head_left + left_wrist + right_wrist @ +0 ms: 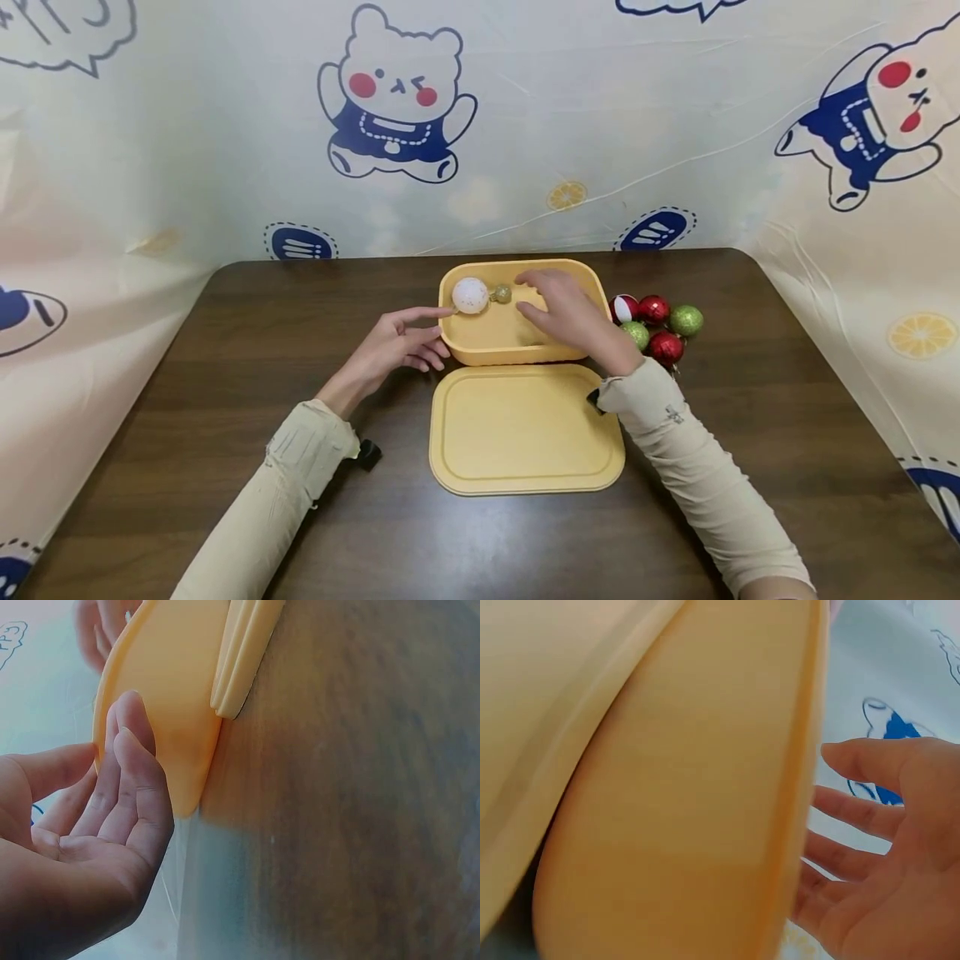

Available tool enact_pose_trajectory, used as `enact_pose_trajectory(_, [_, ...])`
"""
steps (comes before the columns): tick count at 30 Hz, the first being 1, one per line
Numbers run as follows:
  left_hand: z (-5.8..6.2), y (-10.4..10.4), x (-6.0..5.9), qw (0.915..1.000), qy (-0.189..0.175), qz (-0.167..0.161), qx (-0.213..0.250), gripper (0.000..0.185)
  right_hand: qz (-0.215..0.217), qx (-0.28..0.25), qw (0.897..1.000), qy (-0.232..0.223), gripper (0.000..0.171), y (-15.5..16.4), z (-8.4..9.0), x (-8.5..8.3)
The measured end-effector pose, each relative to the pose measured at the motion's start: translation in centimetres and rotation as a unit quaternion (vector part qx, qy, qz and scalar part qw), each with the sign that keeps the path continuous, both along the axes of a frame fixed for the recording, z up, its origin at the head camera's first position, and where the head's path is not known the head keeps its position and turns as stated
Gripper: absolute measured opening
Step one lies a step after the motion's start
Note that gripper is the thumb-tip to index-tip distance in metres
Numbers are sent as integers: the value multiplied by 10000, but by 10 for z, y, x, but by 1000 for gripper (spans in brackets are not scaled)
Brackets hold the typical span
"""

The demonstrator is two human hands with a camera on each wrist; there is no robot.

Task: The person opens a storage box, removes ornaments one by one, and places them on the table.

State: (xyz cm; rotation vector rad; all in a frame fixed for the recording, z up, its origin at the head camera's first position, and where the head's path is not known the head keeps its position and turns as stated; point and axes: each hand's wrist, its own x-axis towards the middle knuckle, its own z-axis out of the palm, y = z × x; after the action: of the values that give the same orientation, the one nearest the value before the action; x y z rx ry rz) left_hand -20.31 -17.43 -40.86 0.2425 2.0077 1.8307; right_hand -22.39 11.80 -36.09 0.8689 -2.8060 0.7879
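A yellow tub (510, 360) holds a white speckled ball (470, 296) and a small gold ornament ball (502, 293), side by side near its left end. My left hand (393, 340) is at the tub's left end, one fingertip at the rim and the other fingers loosely bent beside the outer wall. In the left wrist view, that hand (112, 817) overlaps the tub wall (169, 675). My right hand (564, 307) hangs over the tub's right half with fingers spread, right of the gold ball, holding nothing. The right wrist view shows the fingers (855, 810) partly hidden by the rim.
A flat yellow lid (525, 429) lies just in front of the tub. Right of the tub sit several ornament balls: red ones (654, 309), green ones (686, 320) and a red-and-white one (623, 308). A printed cloth (525, 125) hangs behind the dark wooden table (247, 375).
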Motion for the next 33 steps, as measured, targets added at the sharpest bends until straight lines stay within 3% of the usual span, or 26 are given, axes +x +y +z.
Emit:
enact_pose_trajectory(8, [1,-1,2,10000,-52,10,-45,40,347,-168,9989,-273,49,-39,-15,-14])
enact_pose_trajectory(15, [-1,0,1,10000,-31,-25,-32,40,310,-56,9979,-564,59,-56,-33,-15])
enact_pose_trajectory(25, [1,-1,1,10000,-10,25,78,39,188,-31,9991,-377,42,-58,-33,-13])
enact_pose_trajectory(33, [0,1,1,9999,-12,-3,140,38,403,-275,9950,-870,44,-57,-35,-16])
